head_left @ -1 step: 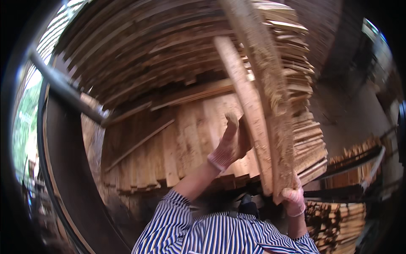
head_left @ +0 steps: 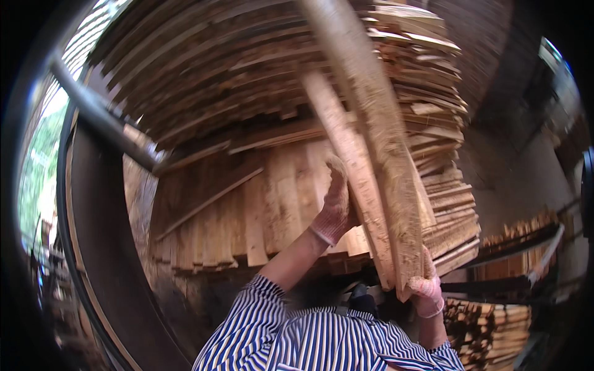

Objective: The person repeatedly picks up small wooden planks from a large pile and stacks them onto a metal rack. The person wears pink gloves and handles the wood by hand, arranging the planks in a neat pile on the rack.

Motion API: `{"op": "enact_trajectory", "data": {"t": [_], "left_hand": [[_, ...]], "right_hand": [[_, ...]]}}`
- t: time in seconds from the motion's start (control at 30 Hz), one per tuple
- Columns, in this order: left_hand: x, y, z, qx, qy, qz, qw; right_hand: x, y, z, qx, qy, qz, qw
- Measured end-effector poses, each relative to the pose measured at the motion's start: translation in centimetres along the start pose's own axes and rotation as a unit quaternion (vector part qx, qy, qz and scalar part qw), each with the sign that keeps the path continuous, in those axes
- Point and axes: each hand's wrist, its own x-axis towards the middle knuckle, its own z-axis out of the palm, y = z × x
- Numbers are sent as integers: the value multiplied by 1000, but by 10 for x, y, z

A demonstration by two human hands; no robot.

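Note:
Two long wooden boards slant away from me over a stack of lumber. The rough-edged board [head_left: 387, 142], coated with fibrous bark or dust, lies to the right of a smoother narrow board [head_left: 352, 161]. My right hand [head_left: 427, 287], in a pale knitted glove, grips the rough-edged board at its near end, thumb over the edge. Farther along, my gloved left hand [head_left: 336, 204] is at the narrow board's left edge. Its thumb sticks up, while its fingers go under the boards, out of sight.
Beneath lies a layer of planks [head_left: 247, 210] with a thin strip [head_left: 210, 204] across it. Behind rises a tall stack of boards [head_left: 223, 74]. A metal pipe [head_left: 102, 123] crosses at left beside a dark panel [head_left: 105, 235]. More cut wood [head_left: 489, 328] is piled at lower right.
The far ends of both boards have swung slightly left, and the narrow board has come closer to my left hand. A strip of pale wood now shows right of the rough-edged board.

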Motion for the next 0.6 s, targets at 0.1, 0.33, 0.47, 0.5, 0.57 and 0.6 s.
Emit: {"op": "enact_trajectory", "data": {"t": [0.1,0.33,0.47,0.5,0.57,0.6], "left_hand": [[-16,22,-4,-87,-8,126,988],[-94,58,-29,-208,128,175,954],[-122,68,-33,-71,229,302,922],[-122,67,-37,-63,259,288,920],[-128,59,-53,-71,223,266,935],[-134,60,-62,-73,179,242,951]], "right_hand": [[17,-4,36,46,-54,82,994],[90,-10,58,-332,-258,149,895],[130,-2,137,-610,-370,19,701],[135,0,161,-648,-367,-11,667],[146,19,192,-669,-333,-62,662],[153,27,198,-625,-355,-104,687]]}}
